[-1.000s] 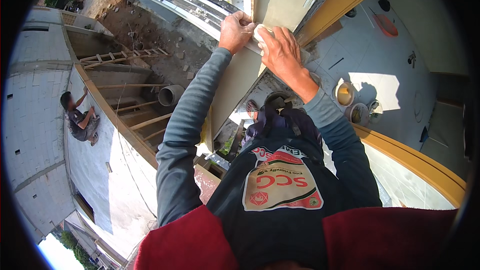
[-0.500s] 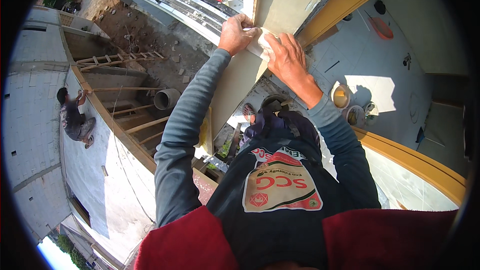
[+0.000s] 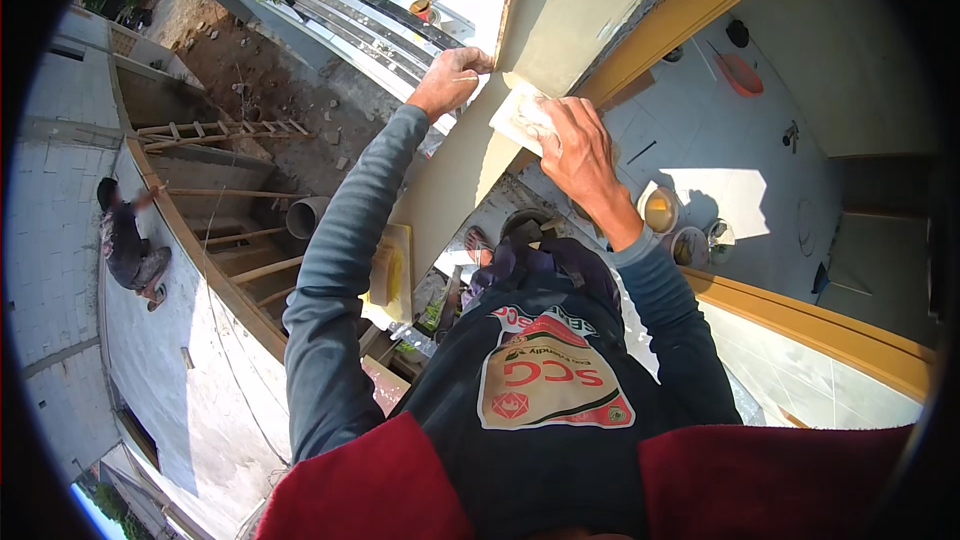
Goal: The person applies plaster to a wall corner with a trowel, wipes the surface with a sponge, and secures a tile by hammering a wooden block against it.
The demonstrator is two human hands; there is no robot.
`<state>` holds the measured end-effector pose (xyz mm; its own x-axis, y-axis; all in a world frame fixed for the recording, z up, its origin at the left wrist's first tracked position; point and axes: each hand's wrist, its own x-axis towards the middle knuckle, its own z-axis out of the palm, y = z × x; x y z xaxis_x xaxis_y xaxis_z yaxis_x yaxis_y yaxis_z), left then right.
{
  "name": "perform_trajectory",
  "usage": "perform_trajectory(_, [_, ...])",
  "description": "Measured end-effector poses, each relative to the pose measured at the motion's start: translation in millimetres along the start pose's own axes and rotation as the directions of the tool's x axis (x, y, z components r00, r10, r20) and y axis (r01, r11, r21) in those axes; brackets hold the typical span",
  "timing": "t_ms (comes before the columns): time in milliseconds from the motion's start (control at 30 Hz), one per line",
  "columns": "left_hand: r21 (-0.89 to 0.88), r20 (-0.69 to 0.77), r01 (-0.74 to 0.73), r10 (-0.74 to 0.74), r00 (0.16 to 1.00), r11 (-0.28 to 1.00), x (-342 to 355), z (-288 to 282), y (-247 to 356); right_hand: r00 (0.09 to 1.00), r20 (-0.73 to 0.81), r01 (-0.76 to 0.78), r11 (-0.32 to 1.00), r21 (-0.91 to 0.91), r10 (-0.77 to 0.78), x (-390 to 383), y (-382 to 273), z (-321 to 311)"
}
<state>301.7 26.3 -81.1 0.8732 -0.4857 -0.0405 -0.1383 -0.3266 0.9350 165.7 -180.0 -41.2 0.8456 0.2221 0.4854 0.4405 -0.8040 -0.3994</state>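
Observation:
My right hand (image 3: pixel 580 152) is closed around a pale, flat, rectangular pad (image 3: pixel 523 118) with white smears. The pad is by the right edge of a cream ledge (image 3: pixel 447 172), under the pale wall column (image 3: pixel 560 25). My left hand (image 3: pixel 450 82) is to its left, fingers curled in at the column's lower left edge. What those fingers pinch is hidden. On the ledge's near end, beside my left forearm, rests a yellowish board with a block-like handle (image 3: pixel 398 270).
An orange frame (image 3: pixel 810 318) borders a tiled room with buckets (image 3: pixel 657 208) and an orange dustpan-like object (image 3: pixel 738 74). Metal rails (image 3: pixel 365 25) run beyond my left hand. At left, another person (image 3: pixel 130 245) crouches by a long beam; a wooden ladder (image 3: pixel 225 132) lies beyond.
My right hand has drawn the pad nearer and away from my left hand, so more of it shows. My left hand has shifted slightly left. The whole view has also shifted a little.

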Motion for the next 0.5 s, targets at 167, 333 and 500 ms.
perform_trajectory(167, [-0.035,0.018,-0.024,0.025,1.000,0.999,1,3,-3,1.000,0.017,0.000,1.000,-0.010,0.000,12,6,18])
perform_trajectory(333, [-0.001,0.016,-0.015,0.015,1.000,1.000,-1,2,-4,1.000,0.014,0.013,0.999,-0.039,-0.012,16,2,32])
perform_trajectory(500, [-0.011,0.027,-0.041,0.042,0.999,0.999,0,3,-6,1.000,0.022,-0.014,0.999,-0.046,0.015,23,5,40])
